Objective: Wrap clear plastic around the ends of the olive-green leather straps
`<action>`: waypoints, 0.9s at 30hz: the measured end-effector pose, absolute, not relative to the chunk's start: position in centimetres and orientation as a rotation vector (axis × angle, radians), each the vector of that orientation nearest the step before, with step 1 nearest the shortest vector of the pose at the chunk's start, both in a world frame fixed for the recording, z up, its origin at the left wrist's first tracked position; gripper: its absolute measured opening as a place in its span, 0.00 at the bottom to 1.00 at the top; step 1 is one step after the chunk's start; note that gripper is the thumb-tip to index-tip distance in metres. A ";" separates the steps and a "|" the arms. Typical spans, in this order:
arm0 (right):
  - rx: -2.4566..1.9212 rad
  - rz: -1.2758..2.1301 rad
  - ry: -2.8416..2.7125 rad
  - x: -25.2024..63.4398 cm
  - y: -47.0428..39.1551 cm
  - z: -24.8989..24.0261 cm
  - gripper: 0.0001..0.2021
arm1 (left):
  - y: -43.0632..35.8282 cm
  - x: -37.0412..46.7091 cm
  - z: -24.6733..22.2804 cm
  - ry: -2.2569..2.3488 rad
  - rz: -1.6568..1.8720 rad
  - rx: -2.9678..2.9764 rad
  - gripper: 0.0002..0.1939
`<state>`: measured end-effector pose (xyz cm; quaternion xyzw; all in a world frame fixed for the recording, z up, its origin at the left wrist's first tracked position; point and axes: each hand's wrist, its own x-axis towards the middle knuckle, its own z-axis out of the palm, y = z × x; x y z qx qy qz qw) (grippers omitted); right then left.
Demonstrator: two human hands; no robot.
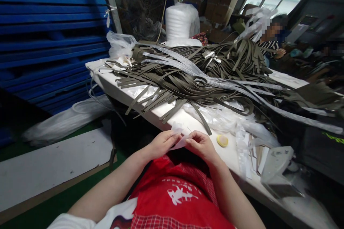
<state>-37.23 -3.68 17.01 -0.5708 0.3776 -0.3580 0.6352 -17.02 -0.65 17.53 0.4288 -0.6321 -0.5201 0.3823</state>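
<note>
A small translucent white sheet (179, 144), thin like paper or plastic film, is pinched between my two hands at the table's front edge. My left hand (164, 144) grips its left side with closed fingers. On the other side, the fingers of my right hand (200, 145) are pressed together on the sheet's right part. Just right of that hand lies a round yellow-rimmed disc (222, 140), perhaps a tape roll. Beyond both hands, a heap of dark olive strips (172, 82) covers much of the table, with long clear plastic strips (185, 65) draped across it.
The white table (150, 114) runs diagonally ahead. A grey tape dispenser-like object (278, 166) stands at the right. A white foam roll (178, 23) is at the back, and blue pallets (53, 32) are stacked at left. Another person (271, 44) sits across the table.
</note>
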 end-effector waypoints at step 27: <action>-1.299 -0.974 0.854 -37.0 -4.2 15.0 0.13 | 0.5 -18.9 16.0 -1.505 -1.426 1.048 0.26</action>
